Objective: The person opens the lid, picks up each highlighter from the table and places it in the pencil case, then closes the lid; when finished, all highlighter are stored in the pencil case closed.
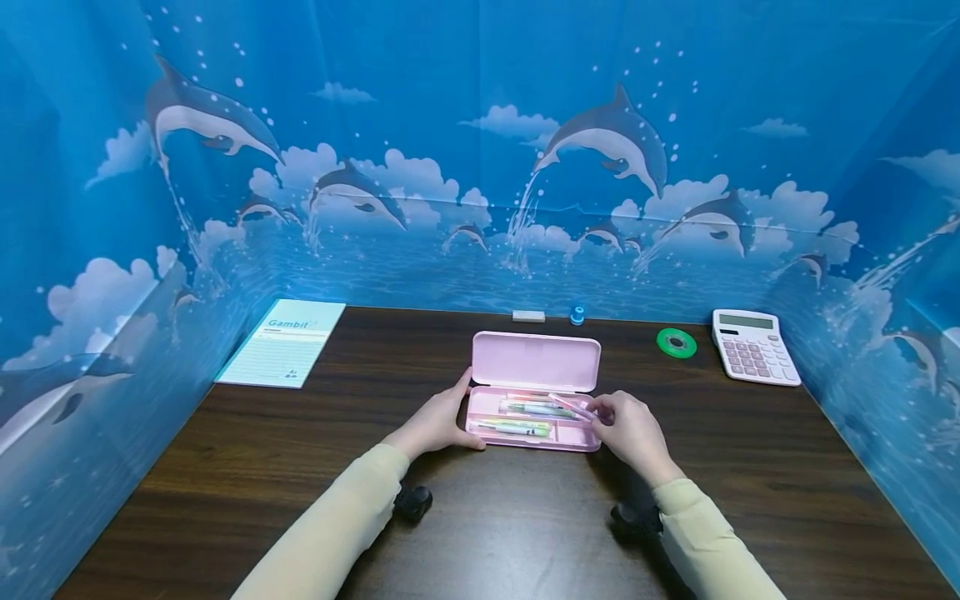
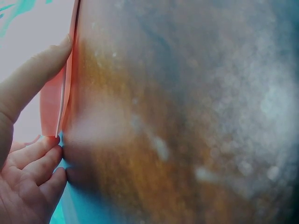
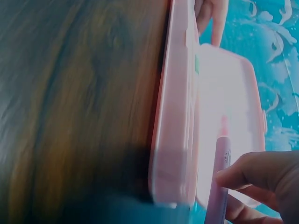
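Note:
A pink pencil case lies on the table with its lid raised at the back. Inside are several slim pens, some with green and yellow parts. My left hand grips the case's left end, thumb along the front edge and fingers at the side and back. Over the right part of the case, my right hand pinches a pink pen between thumb and fingers. The pen is tilted, its pink tip towards the case. In the left wrist view only the case's edge shows beside the thumb.
Behind the case are a white block and a small blue item. A green round disc and a calculator lie at the back right. A Gambit notepad lies at the back left. A dolphin-print curtain surrounds the table.

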`<action>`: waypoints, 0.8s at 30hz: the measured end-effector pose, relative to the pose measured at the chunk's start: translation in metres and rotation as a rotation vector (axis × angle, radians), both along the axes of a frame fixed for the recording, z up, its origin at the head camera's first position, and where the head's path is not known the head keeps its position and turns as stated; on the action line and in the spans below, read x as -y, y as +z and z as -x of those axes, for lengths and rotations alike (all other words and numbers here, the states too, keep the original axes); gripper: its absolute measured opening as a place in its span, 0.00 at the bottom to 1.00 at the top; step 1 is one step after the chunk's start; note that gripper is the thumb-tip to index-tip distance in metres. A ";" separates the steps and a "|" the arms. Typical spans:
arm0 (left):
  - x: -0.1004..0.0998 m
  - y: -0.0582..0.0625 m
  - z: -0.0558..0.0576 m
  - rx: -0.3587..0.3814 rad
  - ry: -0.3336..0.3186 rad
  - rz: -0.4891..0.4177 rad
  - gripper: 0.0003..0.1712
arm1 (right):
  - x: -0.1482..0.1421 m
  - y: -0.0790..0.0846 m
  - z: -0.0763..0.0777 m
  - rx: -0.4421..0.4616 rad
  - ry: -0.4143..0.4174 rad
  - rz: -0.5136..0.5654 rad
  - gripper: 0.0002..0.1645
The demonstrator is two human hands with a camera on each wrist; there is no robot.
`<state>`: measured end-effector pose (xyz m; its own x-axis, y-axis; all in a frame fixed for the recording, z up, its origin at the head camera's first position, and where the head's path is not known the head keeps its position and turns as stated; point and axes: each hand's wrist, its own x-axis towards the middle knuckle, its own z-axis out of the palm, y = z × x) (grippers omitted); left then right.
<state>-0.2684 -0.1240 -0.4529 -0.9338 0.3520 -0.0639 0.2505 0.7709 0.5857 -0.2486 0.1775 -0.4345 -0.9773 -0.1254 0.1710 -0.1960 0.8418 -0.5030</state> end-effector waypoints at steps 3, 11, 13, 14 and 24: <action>0.000 -0.001 0.000 -0.002 -0.002 0.005 0.72 | 0.009 -0.001 0.002 -0.028 0.022 -0.007 0.10; 0.001 -0.001 0.001 -0.005 0.001 0.008 0.72 | 0.037 -0.002 0.004 -0.042 0.078 -0.009 0.07; 0.001 -0.002 0.001 -0.007 -0.001 0.010 0.72 | 0.043 -0.002 0.005 -0.040 0.093 -0.007 0.06; 0.000 -0.001 0.001 -0.008 0.000 0.010 0.72 | 0.046 -0.002 0.005 -0.038 0.100 -0.006 0.06; -0.001 0.001 0.000 0.001 0.003 0.005 0.72 | 0.070 -0.004 0.006 -0.085 0.189 0.003 0.05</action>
